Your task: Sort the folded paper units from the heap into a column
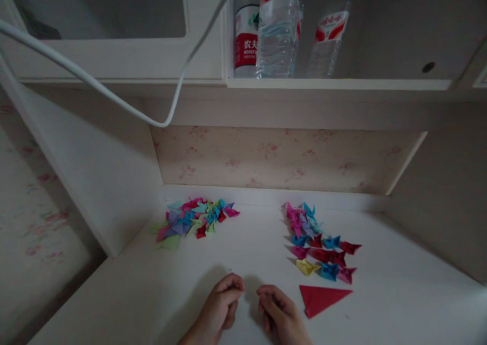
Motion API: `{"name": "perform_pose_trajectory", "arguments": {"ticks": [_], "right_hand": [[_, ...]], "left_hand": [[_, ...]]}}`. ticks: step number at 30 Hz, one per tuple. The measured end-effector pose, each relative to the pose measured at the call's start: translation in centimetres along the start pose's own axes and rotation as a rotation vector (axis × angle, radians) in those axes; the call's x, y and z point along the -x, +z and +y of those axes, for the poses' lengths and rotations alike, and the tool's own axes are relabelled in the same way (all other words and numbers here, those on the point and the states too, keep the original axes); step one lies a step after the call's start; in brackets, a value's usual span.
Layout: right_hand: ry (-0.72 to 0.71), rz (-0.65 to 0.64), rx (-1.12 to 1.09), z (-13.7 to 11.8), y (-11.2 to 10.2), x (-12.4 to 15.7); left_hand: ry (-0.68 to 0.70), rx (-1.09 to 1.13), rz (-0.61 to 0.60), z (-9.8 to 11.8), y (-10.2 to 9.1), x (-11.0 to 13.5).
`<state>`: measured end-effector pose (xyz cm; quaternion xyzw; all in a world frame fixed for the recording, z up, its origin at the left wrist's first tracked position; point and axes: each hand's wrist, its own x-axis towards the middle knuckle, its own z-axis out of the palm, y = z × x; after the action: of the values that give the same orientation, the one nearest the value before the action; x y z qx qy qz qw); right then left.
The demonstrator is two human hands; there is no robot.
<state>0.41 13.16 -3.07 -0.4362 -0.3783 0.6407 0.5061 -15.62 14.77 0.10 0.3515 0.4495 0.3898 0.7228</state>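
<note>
Both of my hands hover at the near side of the white desk, a small gap between them. My left hand [224, 304] is closed, thumb against curled index finger, and nothing shows in it. My right hand [280, 312] is curled the same way, with no paper visible in its fingers. Just right of it lies a red folded paper triangle [323, 299], flat on the desk. Beyond that, small folded paper pieces sit in loose rows, among them a yellow piece [307, 267], a blue piece [329, 271] and a pink piece [347, 274].
A heap of colourful folded paper [182, 220] lies at the back left of the desk [243, 248]. Above hangs a shelf [342, 84] with plastic bottles [279, 40]. A white cable [125, 109] droops across the upper left. Side panels [110, 182] bound the space.
</note>
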Motion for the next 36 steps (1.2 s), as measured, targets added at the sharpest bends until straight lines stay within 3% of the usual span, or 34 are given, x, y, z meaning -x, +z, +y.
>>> {"name": "perform_pose_trajectory", "arguments": {"ticks": [4,8,13,16,22,25,30,36], "right_hand": [[0.018,0.065,-0.003,-0.6,1.0,-0.8],[-0.031,0.016,0.133,-2.2,3.3,-3.6],[-0.278,-0.087,0.673,-5.1,8.3,-9.6],[-0.429,-0.14,0.883,-6.1,11.8,-13.3],[-0.594,-0.278,1.168,-4.7,16.6,-17.9],[-0.609,-0.346,1.302,-3.4,17.6,-19.0],[-0.588,-0.356,1.464,-2.6,17.7,-19.7],[-0.613,-0.422,1.484,-2.4,16.8,-19.2]], "left_hand": [[0.008,0.012,-0.02,-0.2,-0.2,-0.4],[0.031,0.068,-0.012,-0.1,-0.5,-0.4],[0.027,-0.005,0.007,-1.0,-0.8,-1.5],[0.02,-0.072,0.029,-1.2,-0.7,-1.9],[0.046,-0.04,0.044,-0.8,-0.8,-1.7],[0.049,-0.038,0.054,-0.7,-1.0,-1.7],[0.064,-0.047,0.033,-0.4,-1.0,-1.7],[0.109,-0.061,0.02,-0.7,-1.2,-1.9]]}}
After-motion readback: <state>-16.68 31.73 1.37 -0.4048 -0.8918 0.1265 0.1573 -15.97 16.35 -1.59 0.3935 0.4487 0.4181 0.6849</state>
